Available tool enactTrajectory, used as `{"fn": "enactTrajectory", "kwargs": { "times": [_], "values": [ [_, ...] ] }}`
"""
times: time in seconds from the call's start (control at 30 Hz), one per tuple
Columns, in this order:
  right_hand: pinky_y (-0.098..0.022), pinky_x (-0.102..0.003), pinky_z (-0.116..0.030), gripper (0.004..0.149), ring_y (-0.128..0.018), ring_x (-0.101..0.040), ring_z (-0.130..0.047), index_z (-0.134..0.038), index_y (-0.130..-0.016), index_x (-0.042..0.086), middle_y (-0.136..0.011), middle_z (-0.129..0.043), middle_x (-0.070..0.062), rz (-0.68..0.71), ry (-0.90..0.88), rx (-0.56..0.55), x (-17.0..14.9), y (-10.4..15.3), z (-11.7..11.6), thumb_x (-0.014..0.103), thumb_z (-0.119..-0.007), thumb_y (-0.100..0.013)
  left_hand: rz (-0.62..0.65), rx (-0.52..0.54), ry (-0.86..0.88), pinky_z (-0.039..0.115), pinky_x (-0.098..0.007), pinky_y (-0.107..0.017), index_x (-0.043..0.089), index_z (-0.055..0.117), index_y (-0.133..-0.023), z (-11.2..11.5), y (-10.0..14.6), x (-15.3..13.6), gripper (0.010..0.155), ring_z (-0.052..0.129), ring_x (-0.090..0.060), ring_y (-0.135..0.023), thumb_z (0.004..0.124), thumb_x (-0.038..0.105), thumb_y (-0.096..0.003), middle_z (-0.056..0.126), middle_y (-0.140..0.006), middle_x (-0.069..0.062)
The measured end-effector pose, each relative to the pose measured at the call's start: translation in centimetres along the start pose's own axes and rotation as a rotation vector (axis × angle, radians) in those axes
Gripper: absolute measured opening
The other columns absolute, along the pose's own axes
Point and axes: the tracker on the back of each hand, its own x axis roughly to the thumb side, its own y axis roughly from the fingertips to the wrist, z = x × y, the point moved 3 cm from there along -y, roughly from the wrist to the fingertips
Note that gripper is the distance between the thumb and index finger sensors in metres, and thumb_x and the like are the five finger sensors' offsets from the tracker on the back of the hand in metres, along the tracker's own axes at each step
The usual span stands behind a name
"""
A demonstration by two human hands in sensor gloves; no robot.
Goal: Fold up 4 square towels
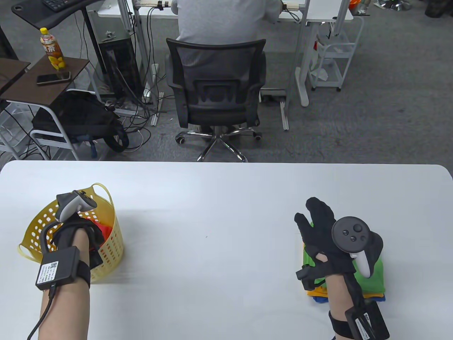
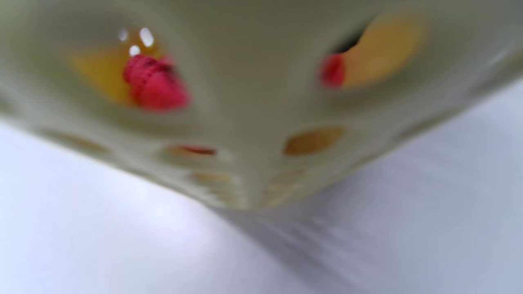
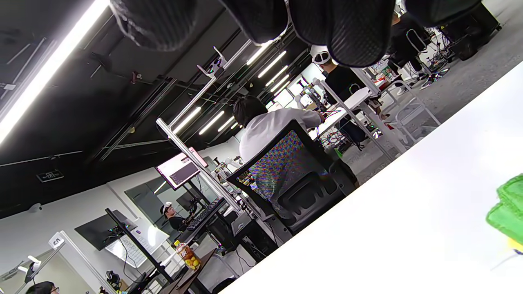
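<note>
Towels [image 1: 371,279] are lying stacked near the white table's [image 1: 219,212] right edge under the right hand [image 1: 324,235], fingers spread. Left hand [image 1: 76,232] is reaching into the yellow basket [image 1: 111,248] by the left edge; its grip is hidden. Someone is sitting in a black chair [image 1: 216,88] behind.

Bare forearms, black mesh-fabric glove on the right hand [image 1: 320,233], left hand [image 1: 76,226] gloved too, cabled black wrist boxes.
</note>
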Motion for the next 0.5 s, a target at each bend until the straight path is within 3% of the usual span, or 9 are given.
{"fn": "enactTrajectory", "kwargs": {
  "times": [0.1,0.3,0.43,0.5],
  "values": [
    [-0.06,-0.075,-0.053,0.072,-0.089,-0.057,-0.069,-0.056,-0.11,0.001,-0.109,-0.055,-0.041,0.005,-0.009,0.006,0.1,0.0,0.0,0.043,-0.072,-0.054,0.075,0.028,0.089,0.051,-0.055,-0.085,0.033,0.07,-0.108,-1.5,2.3,-0.4,0.055,0.058,-0.032,-0.116,0.073,0.039,-0.054,0.057,-0.123,-0.003],
    [-0.06,-0.076,-0.053,0.072,-0.089,-0.057,-0.069,-0.055,-0.11,0.0,-0.109,-0.055,-0.041,0.029,-0.022,0.015,0.8,0.4,0.0,0.043,-0.072,-0.054,0.24,0.154,0.197,0.049,-0.056,-0.085,0.034,0.065,-0.111,-4.6,9.6,-1.7,0.056,0.057,-0.033,-0.116,0.07,0.041,-0.0551,0.055,-0.123,-0.005],
    [-0.06,-0.076,-0.053,0.072,-0.089,-0.057,-0.069,-0.055,-0.11,0.0,-0.109,-0.054,-0.041,0.054,-0.023,0.023,1.6,0.9,0.0,0.043,-0.072,-0.055,0.386,0.287,0.222,0.047,-0.057,-0.085,0.032,0.062,-0.113,-5.6,16.9,-1.9,0.058,0.053,-0.036,-0.116,0.068,0.043,-0.0565,0.052,-0.124,-0.007],
    [-0.06,-0.076,-0.053,0.072,-0.089,-0.057,-0.069,-0.055,-0.11,0.0,-0.109,-0.054,-0.041,0.065,-0.034,0.028,1.9,1.1,0.0,0.043,-0.072,-0.055,0.482,0.414,0.185,0.047,-0.058,-0.085,0.031,0.063,-0.113,-5.6,22.0,-1.2,0.058,0.055,-0.037,-0.115,0.068,0.044,-0.0566,0.054,-0.124,-0.008]
  ]
}}
